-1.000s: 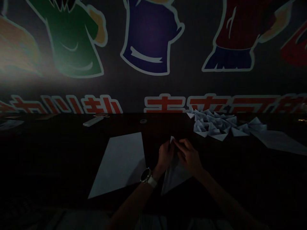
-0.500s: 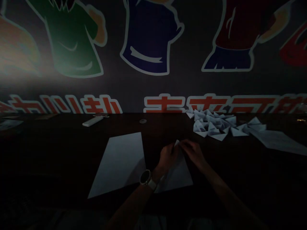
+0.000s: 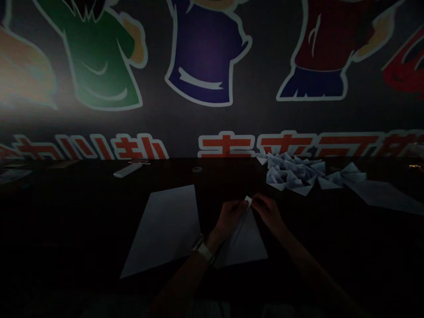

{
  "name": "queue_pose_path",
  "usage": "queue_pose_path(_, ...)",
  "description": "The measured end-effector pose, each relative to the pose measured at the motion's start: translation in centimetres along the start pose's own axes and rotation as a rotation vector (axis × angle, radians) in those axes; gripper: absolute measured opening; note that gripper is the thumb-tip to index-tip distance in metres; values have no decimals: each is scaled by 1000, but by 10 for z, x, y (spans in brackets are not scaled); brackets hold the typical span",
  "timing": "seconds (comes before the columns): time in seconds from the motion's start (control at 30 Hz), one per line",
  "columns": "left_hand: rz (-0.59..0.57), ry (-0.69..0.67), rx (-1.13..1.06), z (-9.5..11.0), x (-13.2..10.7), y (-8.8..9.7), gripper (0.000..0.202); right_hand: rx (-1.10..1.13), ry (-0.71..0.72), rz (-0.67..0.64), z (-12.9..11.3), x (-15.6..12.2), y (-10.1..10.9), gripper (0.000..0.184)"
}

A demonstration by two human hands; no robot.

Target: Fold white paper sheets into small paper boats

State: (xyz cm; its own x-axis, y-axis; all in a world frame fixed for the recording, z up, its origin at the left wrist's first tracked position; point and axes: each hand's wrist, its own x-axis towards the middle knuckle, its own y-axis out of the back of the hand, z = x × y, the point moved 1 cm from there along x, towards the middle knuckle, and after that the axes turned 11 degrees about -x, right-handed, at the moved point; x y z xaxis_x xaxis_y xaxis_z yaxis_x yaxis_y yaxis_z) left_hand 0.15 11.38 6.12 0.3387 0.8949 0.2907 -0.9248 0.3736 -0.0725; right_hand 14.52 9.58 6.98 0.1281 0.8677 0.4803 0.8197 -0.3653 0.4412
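A partly folded sheet of white paper [image 3: 249, 240] lies in front of me, narrowing to a point at its far end. My left hand [image 3: 231, 216], with a watch [image 3: 202, 249] on the wrist, is closed on the paper just left of that tip. From the right, my right hand [image 3: 266, 213] pinches the same tip between its fingers. A small white flap sticks up between both hands. Left of them rests a flat white sheet [image 3: 165, 227]. The dim light hides the exact finger contact.
Several folded white paper shapes [image 3: 291, 172] are heaped at the back right, beside another paper sheet [image 3: 386, 194]. A white oblong object [image 3: 127, 170] and a small round object [image 3: 197, 169] lie toward the back of the dark table. Behind it stands a wall with painted figures [image 3: 202, 53].
The fingers have shifted slightly at the paper's tip, and more of the small flap shows between them. My left wrist has turned, so the watch face is now seen edge-on.
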Motion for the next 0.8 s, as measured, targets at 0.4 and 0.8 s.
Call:
queue_pose_path(0.4, 105, -170, 308, 16, -4, 4, 45, -246, 254, 325, -19, -13, 0, 16)
queue_pose_path(0.8, 103, -222, 336, 24, -10, -1, 36, -347, 326, 359, -32, -20, -2, 16)
